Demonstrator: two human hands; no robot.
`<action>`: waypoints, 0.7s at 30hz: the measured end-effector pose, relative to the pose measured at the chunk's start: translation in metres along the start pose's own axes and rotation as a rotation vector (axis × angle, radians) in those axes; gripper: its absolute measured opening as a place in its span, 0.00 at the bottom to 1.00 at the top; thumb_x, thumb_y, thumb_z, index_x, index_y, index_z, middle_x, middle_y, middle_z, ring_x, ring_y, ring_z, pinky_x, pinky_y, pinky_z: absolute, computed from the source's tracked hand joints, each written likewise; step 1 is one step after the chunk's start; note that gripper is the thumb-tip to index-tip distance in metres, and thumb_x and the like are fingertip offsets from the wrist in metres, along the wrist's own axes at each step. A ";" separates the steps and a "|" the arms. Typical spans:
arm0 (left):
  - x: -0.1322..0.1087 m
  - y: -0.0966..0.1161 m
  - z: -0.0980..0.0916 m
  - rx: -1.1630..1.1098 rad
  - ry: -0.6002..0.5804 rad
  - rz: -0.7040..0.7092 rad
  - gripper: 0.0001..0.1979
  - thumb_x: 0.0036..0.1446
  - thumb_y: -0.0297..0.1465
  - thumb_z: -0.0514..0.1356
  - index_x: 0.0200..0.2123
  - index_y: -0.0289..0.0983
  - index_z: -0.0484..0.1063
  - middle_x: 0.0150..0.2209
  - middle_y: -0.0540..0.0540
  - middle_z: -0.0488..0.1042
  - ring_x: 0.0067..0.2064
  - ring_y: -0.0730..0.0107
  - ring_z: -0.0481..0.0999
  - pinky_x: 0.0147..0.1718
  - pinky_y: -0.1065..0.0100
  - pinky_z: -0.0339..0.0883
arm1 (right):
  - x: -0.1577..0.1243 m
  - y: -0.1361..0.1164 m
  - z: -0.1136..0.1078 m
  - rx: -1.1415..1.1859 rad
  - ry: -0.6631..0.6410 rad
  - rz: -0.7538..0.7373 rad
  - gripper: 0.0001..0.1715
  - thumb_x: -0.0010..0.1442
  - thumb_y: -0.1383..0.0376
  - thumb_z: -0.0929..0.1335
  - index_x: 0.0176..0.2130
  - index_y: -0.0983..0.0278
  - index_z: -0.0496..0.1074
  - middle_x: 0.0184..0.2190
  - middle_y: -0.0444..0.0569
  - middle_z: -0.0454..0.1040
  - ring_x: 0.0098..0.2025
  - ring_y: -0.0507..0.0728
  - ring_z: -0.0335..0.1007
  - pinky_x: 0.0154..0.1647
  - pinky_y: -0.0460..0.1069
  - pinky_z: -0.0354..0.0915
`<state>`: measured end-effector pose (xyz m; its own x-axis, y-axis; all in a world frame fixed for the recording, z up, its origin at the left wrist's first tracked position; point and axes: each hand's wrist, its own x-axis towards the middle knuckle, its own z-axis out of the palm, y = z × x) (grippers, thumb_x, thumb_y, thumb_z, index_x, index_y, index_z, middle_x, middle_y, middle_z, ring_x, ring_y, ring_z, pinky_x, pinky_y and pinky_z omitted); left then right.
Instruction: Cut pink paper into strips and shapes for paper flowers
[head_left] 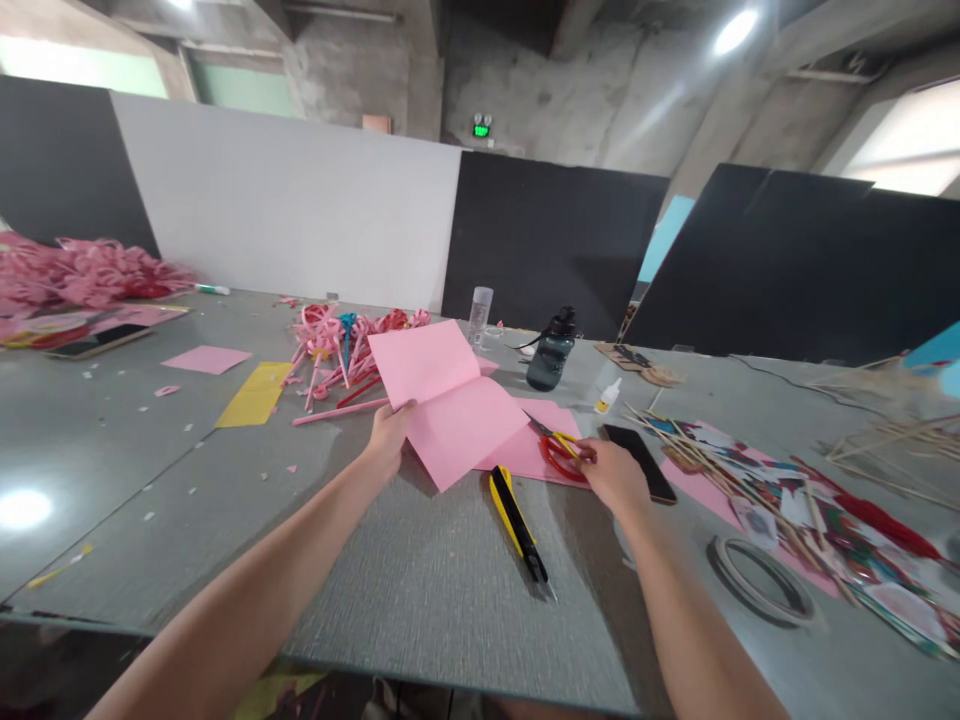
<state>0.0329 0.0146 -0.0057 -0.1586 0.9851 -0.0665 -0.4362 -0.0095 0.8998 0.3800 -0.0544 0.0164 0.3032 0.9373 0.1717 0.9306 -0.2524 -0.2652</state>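
My left hand (388, 436) pinches the near left edge of a folded pink paper sheet (442, 400) and holds it tilted up off the grey table (420, 570). My right hand (613, 472) rests on the red handles of a pair of scissors (556, 450), fingers curled onto them. The scissors lie on another pink sheet (540, 440), blades pointing away to the left. A yellow-and-black utility knife (517, 522) lies between my two hands, close to me.
A black phone (642, 460) lies just right of my right hand. A glue bottle (609, 396), dark water bottle (552, 350) and clear cup (480, 314) stand behind. Pink paper crafts (345, 345) are heaped at left-centre. Sticks and printed sheets (780, 490) and a tape roll (759, 580) lie right.
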 end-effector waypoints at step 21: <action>-0.020 0.017 0.002 0.237 -0.236 0.081 0.18 0.47 0.37 0.70 0.39 0.32 0.81 0.39 0.41 0.82 0.37 0.59 0.79 0.36 0.65 0.68 | -0.006 -0.012 0.011 -0.331 -0.050 -0.026 0.18 0.68 0.58 0.69 0.54 0.64 0.72 0.53 0.54 0.75 0.50 0.61 0.75 0.51 0.61 0.73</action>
<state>0.0303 -0.0044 0.0121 0.0369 0.9956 0.0859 -0.2080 -0.0764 0.9752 0.3649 -0.0546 0.0085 0.2755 0.9530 0.1257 0.9565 -0.2848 0.0626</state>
